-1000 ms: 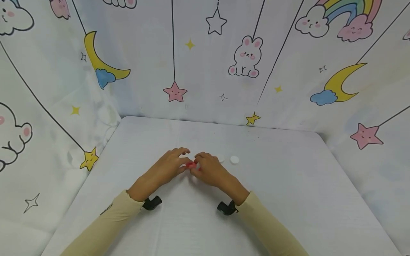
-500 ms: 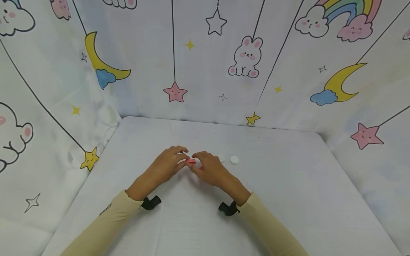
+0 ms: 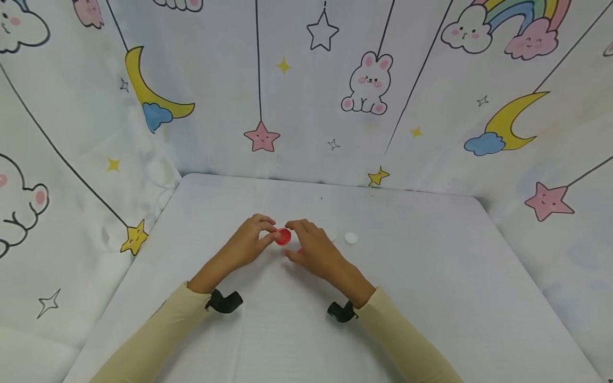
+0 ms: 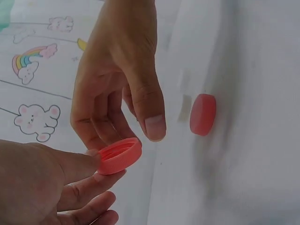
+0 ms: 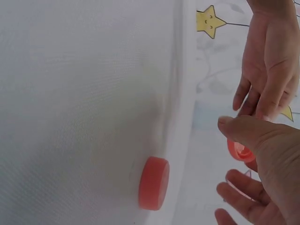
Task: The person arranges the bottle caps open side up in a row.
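Note:
A red ribbed bottle cap (image 3: pixel 283 237) is off the table, its hollow side showing. My left hand (image 3: pixel 245 242) pinches its edge between thumb and forefinger. Just to the right is my right hand (image 3: pixel 317 249), thumb spread away from the fingers, fingertips close to the cap's far side. In the left wrist view the right thumb stands apart from the held cap (image 4: pixel 121 156). A second red cap (image 4: pixel 203 115) lies flat on the table under the right hand, mostly hidden in the head view; the right wrist view shows this cap (image 5: pixel 153 183) plainly.
A white round cap (image 3: pixel 351 238) lies on the white table (image 3: pixel 407 298) right of the right hand. Another white cap (image 3: pixel 332 235) is partly covered by that hand. Small dark specks dot the table's far part. A printed cloth backdrop (image 3: pixel 297 106) rises behind the far edge.
The held red cap has been raised and tipped, so its hollow side now shows. The right fingers and thumb have spread away from it. The left hand has moved slightly away from the body.

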Demonstrator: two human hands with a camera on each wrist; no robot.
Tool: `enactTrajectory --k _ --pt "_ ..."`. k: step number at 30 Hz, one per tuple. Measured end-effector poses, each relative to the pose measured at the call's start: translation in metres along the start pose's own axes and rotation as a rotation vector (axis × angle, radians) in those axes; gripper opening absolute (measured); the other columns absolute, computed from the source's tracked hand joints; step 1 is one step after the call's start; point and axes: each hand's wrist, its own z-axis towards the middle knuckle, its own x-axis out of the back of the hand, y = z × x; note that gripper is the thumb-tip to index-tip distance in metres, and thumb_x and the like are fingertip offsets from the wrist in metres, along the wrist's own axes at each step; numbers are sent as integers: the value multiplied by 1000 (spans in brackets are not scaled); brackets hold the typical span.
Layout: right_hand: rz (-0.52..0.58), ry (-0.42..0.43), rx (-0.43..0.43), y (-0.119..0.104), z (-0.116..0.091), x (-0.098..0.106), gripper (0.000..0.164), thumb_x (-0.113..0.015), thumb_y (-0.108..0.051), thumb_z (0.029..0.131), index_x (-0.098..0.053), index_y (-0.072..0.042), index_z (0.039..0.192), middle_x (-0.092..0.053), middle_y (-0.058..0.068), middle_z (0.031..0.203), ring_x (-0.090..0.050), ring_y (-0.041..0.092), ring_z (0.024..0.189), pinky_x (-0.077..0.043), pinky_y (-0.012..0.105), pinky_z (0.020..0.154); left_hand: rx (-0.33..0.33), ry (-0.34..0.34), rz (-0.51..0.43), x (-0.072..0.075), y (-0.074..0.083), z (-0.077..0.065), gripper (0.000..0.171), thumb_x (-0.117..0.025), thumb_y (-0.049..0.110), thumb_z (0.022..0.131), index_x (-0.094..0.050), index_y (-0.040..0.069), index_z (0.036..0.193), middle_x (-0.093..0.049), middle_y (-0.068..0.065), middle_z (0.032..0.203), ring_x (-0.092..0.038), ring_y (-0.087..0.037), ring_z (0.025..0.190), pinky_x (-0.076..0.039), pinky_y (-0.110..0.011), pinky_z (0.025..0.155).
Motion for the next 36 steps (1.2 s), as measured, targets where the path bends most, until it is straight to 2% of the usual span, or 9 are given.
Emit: enactTrajectory --k 3,6,11,14,20,22,27,31,36 --pt "5 13 22 0 1 2 53 -82 -29 94 -57 -13 138 -62 7 136 -61 23 124 -52 45 103 62 -40 -26 3 1 1 22 -66 18 105 -77 0 108 -64 -18 137 -54 -43 134 -38 -64 109" --pt "22 33 55 2 1 3 45 -82 -27 94 -61 -12 132 -64 8 131 -62 22 121 -53 44 101 93 -68 -33 5 3 1 25 -63 22 106 -78 2 106 -65 -16 137 -52 -44 133 -35 -66 105" --pt "47 58 109 4 2 7 43 -84 -23 93 -64 -11 129 -65 6 127 -63 22 119 -54 43 101 109 -82 -36 6 4 2 28 -61 25 107 -78 2 108 -65 -17 137 -50 -45 134 -33 -67 106" --pt "55 54 121 6 1 8 43 -84 -23 93 -64 -11 129 -66 7 126 -63 22 118 -54 43 101 106 -78 -30 4 3 1 28 -61 25 107 -75 3 118 -63 -18 139 -48 -45 135 -33 -68 107" --pt "43 10 80 8 1 8 43 -83 -25 94 -67 -11 131 -68 8 124 -64 24 118 -54 44 102 13 -39 54 -3 3 -2 29 -67 17 103 -69 10 131 -60 -19 141 -47 -47 136 -38 -69 105" --pt "33 -8 61 8 1 9 43 -82 -26 95 -68 -11 132 -69 8 125 -64 24 118 -55 43 103 -15 -33 105 -4 5 -4 30 -70 17 101 -69 12 131 -60 -19 141 -47 -48 136 -40 -69 103" --pt "28 -47 29 7 2 8 42 -81 -24 95 -69 -9 133 -69 9 124 -64 26 119 -55 45 103 -30 -46 208 -6 4 -7 37 -78 20 96 -69 14 132 -57 -17 143 -46 -47 138 -41 -66 103" --pt "10 -74 21 7 2 4 40 -80 -24 96 -70 -10 132 -69 7 125 -64 25 120 -54 46 102 -58 -65 244 -8 0 -8 39 -81 21 94 -70 12 131 -56 -16 144 -43 -44 141 -39 -64 104" --pt "-14 -103 26 7 3 -2 37 -78 -25 97 -72 -11 131 -69 5 126 -64 25 119 -53 46 98 -116 -74 266 -12 -6 -9 32 -80 20 95 -72 9 124 -56 -16 145 -43 -41 141 -37 -62 106"
